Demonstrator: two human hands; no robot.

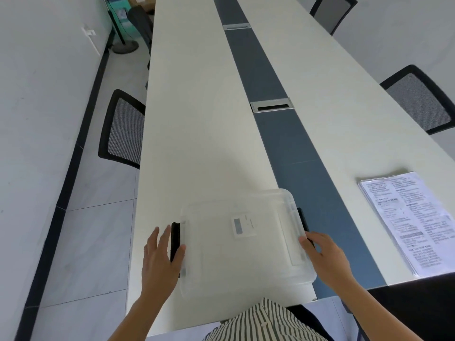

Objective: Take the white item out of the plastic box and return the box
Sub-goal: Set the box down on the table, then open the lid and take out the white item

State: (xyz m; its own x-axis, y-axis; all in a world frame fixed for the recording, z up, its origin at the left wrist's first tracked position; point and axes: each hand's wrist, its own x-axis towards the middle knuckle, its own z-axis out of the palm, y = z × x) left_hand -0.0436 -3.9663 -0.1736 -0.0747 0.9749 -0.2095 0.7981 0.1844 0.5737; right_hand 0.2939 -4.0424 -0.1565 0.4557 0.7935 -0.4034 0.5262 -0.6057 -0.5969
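Observation:
A clear plastic box (216, 254) with its lid on lies flat on the near end of the long white table (197, 143). Through the lid shows a small white item (243, 225) with a grey display window. Black latches sit on the box's left (175, 239) and right (303, 220) ends. My left hand (160, 262) rests against the left latch, thumb on the box edge, fingers spread. My right hand (325, 254) touches the right end of the box at its latch. Whether either latch is undone I cannot tell.
A stack of printed papers (408, 220) lies on the table to the right. A dark strip with metal cable slots (272, 107) runs down the table's middle. Black mesh chairs stand at the left (123, 129) and right (421, 99) sides.

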